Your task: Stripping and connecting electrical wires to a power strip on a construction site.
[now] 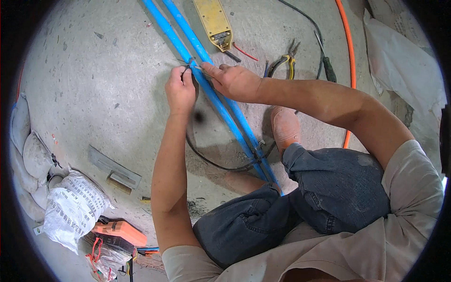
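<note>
Two blue pipes [221, 108] run side by side across the concrete floor, from the far side to between my feet. At the nearer pipe's left side my left hand [180, 91] is closed in a pinch on a black cable, whose loop shows at the fingertips. My right hand [236, 82] lies over the other pipe with its fingers closed. A thin, pale sliver shows at its fingertips, too small to name. The black cable [204, 162] curves below my left hand and passes by the pipes near my feet. There a dark tie [257, 160] wraps the pipes.
Beyond my right hand lie yellow-handled pliers [290, 61], a screwdriver [327, 66] and a yellow control box [213, 23]. An orange hose [350, 56] runs along the right. At left are a trowel [114, 168], a white sack [75, 207] and an orange tool [121, 231].
</note>
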Tool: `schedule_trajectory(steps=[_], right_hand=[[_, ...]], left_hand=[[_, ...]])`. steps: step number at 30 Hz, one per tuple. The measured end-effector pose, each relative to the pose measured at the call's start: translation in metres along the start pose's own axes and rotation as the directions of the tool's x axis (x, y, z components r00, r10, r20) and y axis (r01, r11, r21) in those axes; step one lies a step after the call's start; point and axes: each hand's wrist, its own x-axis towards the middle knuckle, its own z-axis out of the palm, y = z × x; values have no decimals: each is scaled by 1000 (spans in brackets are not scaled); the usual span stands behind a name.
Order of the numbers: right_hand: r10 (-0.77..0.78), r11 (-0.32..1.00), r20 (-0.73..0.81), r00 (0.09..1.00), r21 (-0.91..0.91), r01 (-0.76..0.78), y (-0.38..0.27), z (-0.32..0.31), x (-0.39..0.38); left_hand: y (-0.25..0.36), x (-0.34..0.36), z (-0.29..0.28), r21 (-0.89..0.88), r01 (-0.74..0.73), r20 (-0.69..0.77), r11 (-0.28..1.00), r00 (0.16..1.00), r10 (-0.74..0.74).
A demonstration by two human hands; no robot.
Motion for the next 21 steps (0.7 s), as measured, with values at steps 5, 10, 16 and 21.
schedule_trajectory(steps=[5,10,16,21], right_hand=[[-5,999,11,1000,-39,6,2,-3,-1],[-29,999,-12,1000,-29,28,2,-4,2],[-4,1000,-2,1000,6,4,1,-4,4],[5,1000,5,1000,20,-5,2,-4,8]], left_hand=[[3,2,2,-37,70,23,997,997,-70],[3,4,1,2,82,23,997,996,-82],[2,6,1,55,79,48,995,995,-82],[7,8,0,140,60,59,988,996,-69]])
